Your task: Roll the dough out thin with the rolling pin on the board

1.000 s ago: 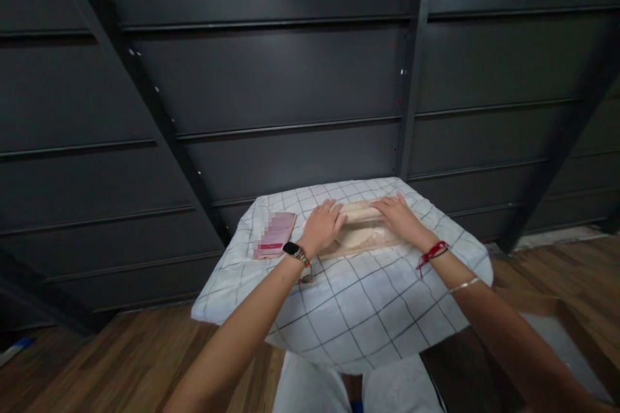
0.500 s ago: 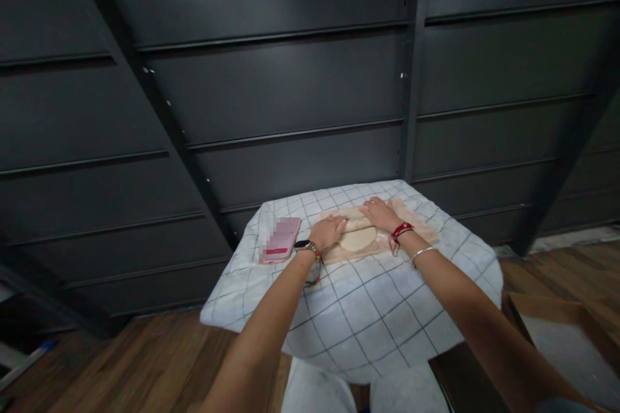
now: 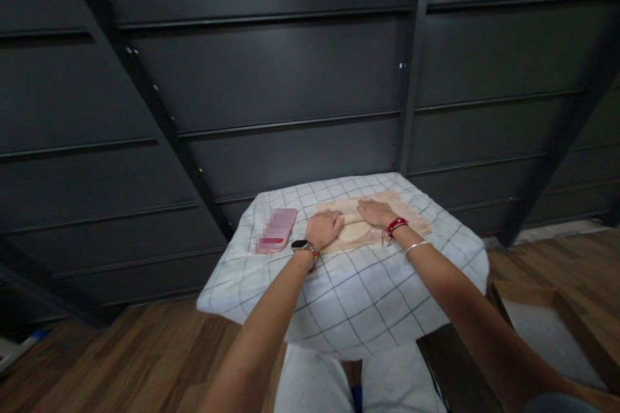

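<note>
A light-coloured rolling pin (image 3: 351, 218) lies across a round, flattened piece of dough (image 3: 354, 232). The dough rests on a pale pinkish mat or board (image 3: 411, 209) dusted with what looks like flour. My left hand (image 3: 323, 228), with a watch and beaded bracelet at its wrist, is closed over the pin's left end. At the right end, my right hand (image 3: 376, 213) bends its fingers over the pin; a red string bracelet and a silver bangle circle that arm. Both hands hide the pin's ends. The dough's far edge is covered by the pin.
A pink phone (image 3: 276, 230), partly blurred out, lies left of the mat on a white checked tablecloth (image 3: 358, 290). Dark metal panels (image 3: 290, 77) rise behind the table. On the wooden floor at right sits an open cardboard box (image 3: 552, 329); a dark flat object (image 3: 453, 368) is beside my right leg.
The whole view has shifted slightly. Both hands and the rolling pin have come a little nearer to me over the dough, so less of its near side shows.
</note>
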The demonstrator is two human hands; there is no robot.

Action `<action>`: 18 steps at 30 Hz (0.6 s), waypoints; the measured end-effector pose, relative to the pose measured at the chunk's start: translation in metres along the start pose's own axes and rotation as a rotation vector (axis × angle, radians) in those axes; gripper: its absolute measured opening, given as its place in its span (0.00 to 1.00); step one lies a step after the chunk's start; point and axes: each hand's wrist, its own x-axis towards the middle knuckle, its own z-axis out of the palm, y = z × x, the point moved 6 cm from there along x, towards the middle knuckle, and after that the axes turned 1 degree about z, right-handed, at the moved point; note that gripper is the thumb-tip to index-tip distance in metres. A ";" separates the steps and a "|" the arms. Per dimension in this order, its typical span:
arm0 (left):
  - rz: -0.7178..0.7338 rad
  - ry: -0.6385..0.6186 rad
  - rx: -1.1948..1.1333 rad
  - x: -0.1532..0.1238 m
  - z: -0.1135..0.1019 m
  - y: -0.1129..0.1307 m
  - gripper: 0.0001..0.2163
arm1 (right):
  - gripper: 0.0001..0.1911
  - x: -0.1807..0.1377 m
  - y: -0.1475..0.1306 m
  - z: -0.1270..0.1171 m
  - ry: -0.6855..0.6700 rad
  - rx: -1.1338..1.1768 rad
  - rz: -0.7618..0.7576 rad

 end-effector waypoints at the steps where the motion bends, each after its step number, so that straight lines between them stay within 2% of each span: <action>1: 0.007 0.010 -0.001 -0.002 -0.001 0.002 0.21 | 0.25 -0.003 0.001 0.001 -0.019 -0.007 0.030; 5: 0.037 0.062 -0.035 -0.011 -0.003 0.007 0.19 | 0.27 -0.022 -0.002 0.003 -0.043 -0.047 0.085; 12: 0.095 0.144 -0.193 -0.027 -0.005 0.011 0.17 | 0.27 -0.055 -0.014 0.000 0.174 -0.159 0.021; 18: 0.100 0.159 -0.299 -0.035 -0.009 0.012 0.17 | 0.24 -0.068 -0.018 -0.001 0.195 -0.115 -0.019</action>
